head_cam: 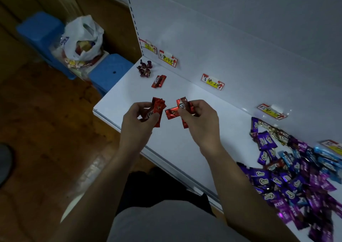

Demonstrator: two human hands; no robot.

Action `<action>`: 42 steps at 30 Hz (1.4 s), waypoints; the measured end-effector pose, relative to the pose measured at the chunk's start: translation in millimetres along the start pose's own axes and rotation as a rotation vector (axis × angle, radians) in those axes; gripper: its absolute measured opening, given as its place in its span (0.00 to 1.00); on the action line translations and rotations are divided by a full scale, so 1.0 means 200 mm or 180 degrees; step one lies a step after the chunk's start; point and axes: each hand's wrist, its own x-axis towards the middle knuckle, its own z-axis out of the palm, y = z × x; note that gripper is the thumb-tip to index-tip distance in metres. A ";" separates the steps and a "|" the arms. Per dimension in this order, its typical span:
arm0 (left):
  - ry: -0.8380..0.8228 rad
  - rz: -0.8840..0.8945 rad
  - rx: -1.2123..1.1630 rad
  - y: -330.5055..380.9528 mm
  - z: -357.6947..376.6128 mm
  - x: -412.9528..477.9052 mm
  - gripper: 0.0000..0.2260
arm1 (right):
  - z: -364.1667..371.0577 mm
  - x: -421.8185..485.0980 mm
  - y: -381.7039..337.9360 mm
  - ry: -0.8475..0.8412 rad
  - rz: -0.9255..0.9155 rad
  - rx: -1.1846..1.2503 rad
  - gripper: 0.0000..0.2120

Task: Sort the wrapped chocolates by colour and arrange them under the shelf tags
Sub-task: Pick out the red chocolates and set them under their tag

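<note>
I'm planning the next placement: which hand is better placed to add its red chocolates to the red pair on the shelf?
Probably the left hand: it holds red chocolates and sits nearer the red pair than the right hand, which also holds some.

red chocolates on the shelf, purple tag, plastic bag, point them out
red chocolates on the shelf (157, 81): head view, wrapper's middle
purple tag (212, 82): head view, yellow centre
plastic bag (75, 28): head view, white side

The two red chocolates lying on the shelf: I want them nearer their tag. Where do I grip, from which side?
From above, pinch the two red chocolates across their long edges at mid-length: they lie flat, side by side, with bare shelf on both flanks. The twist-wrapped sweets sit near the far end, so end-on looks worse.
</note>
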 end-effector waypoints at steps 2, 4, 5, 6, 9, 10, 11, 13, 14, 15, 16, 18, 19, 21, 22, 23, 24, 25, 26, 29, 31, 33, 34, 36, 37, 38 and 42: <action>-0.0063 0.0005 0.0165 -0.03 0.00 0.04 0.11 | 0.02 0.01 0.04 0.0013 0.0015 -0.0162 0.05; -0.0181 0.0047 0.0351 -0.06 0.00 0.11 0.12 | 0.05 0.05 0.07 0.0056 0.0003 -0.0347 0.04; -0.0241 0.0077 0.0429 -0.07 0.01 0.15 0.12 | 0.06 0.08 0.08 0.0090 0.0011 -0.0459 0.04; -0.0302 0.0122 0.0499 -0.09 0.01 0.21 0.12 | 0.08 0.10 0.08 0.0126 0.0028 -0.0613 0.05; -0.0528 0.0257 0.0766 -0.13 0.01 0.37 0.12 | 0.15 0.18 0.10 0.0218 0.0150 -0.1109 0.05; -0.0608 0.0282 0.0803 -0.14 0.01 0.42 0.12 | 0.18 0.21 0.10 0.0250 0.0201 -0.1242 0.06; -0.0684 0.0301 0.0833 -0.16 0.01 0.48 0.12 | 0.21 0.24 0.10 0.0277 0.0249 -0.1388 0.07; -0.0822 0.0382 0.1058 -0.18 0.00 0.61 0.12 | 0.29 0.30 0.10 0.0320 0.0357 -0.1636 0.08; -0.0893 0.0453 0.1233 -0.19 0.00 0.68 0.12 | 0.33 0.35 0.10 0.0345 0.0401 -0.1712 0.08; -0.0958 0.0544 0.1413 -0.20 0.00 0.75 0.13 | 0.37 0.39 0.10 0.0374 0.0440 -0.1773 0.08; -0.1008 0.0638 0.1594 -0.21 0.00 0.82 0.13 | 0.41 0.43 0.10 0.0400 0.0481 -0.1836 0.08; -0.1070 0.0808 0.1935 -0.23 0.01 0.93 0.14 | 0.48 0.51 0.10 0.0422 0.0558 -0.1962 0.09; -0.1087 0.0882 0.2105 -0.24 0.02 0.98 0.14 | 0.51 0.55 0.10 0.0417 0.0591 -0.2024 0.10; -0.1115 0.1023 0.2361 -0.26 0.04 1.06 0.15 | 0.57 0.62 0.11 0.0416 0.0673 -0.2099 0.11; -0.1128 0.1037 0.2435 -0.27 0.05 1.10 0.16 | 0.60 0.66 0.12 0.0433 0.0713 -0.2102 0.11; -0.1142 0.1016 0.2497 -0.28 0.06 1.13 0.16 | 0.63 0.69 0.13 0.0456 0.0744 -0.2098 0.11; -0.1153 0.0989 0.2563 -0.28 0.08 1.16 0.16 | 0.66 0.73 0.13 0.0477 0.0773 -0.2101 0.11; -0.1165 0.0968 0.2632 -0.28 0.09 1.19 0.16 | 0.68 0.77 0.13 0.0488 0.0812 -0.2112 0.11; -0.1181 0.0938 0.2684 -0.28 0.11 1.21 0.15 | 0.70 0.82 0.14 0.0485 0.0849 -0.2126 0.11; -0.1310 0.0783 0.2700 -0.28 0.14 1.31 0.15 | 0.75 0.94 0.15 0.0379 0.0968 -0.2167 0.12; -0.1380 0.0762 0.2766 -0.29 0.17 1.36 0.14 | 0.77 1.02 0.16 0.0256 0.1120 -0.2209 0.12; -0.1394 0.0811 0.2760 -0.30 0.20 1.41 0.13 | 0.78 1.09 0.17 0.0222 0.1204 -0.2218 0.11; -0.1401 0.0841 0.2713 -0.30 0.22 1.44 0.12 | 0.78 1.11 0.17 0.0238 0.1224 -0.2186 0.12; -0.1525 0.0901 0.2549 -0.31 0.24 1.47 0.12 | 0.79 1.13 0.17 0.0246 0.1141 -0.2093 0.16; -0.1633 0.0915 0.2435 -0.31 0.24 1.48 0.13 | 0.79 1.13 0.17 0.0215 0.1045 -0.2060 0.20; -0.1759 0.0917 0.2317 -0.32 0.23 1.48 0.15 | 0.79 1.12 0.17 0.0170 0.0937 -0.2061 0.24; -0.1971 0.1020 0.2292 -0.34 0.11 1.44 0.24 | 0.79 1.02 0.15 0.0163 0.0575 -0.2281 0.29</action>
